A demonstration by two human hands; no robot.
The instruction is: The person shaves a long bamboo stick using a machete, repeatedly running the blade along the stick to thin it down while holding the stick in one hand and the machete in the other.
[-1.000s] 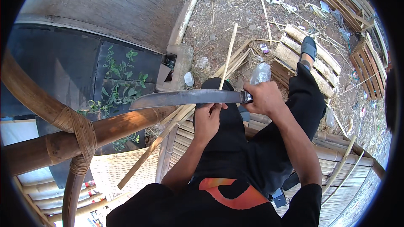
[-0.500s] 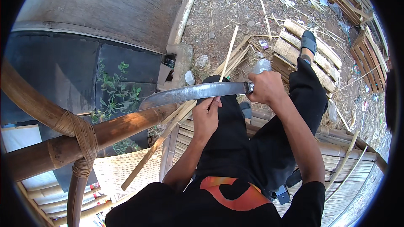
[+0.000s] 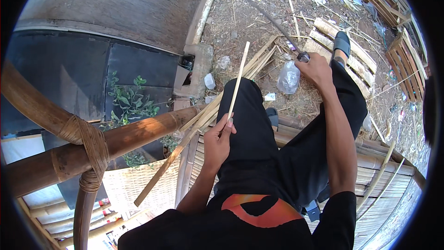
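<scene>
My left hand, over my left thigh, pinches the lower end of a thin pale bamboo strip. The strip points up and away past my knee. My right hand is wrapped round the handle of a machete, out in front of my right leg. Its long blade reaches far and to the left, seen nearly edge-on as a dark line, apart from the strip. Beside my left leg lies a bundle of split bamboo strips, with one longer, wider slat sticking out toward me.
A thick bamboo rail with a woven binding stands at my left. Clear plastic bags lie on the littered ground ahead. A wooden pallet is under my right foot, and slatted crates stand at far right.
The machete has swung away from the strip, forward and right, its blade turning from broadside to edge-on. My left hand has shifted slightly nearer me with the strip.
</scene>
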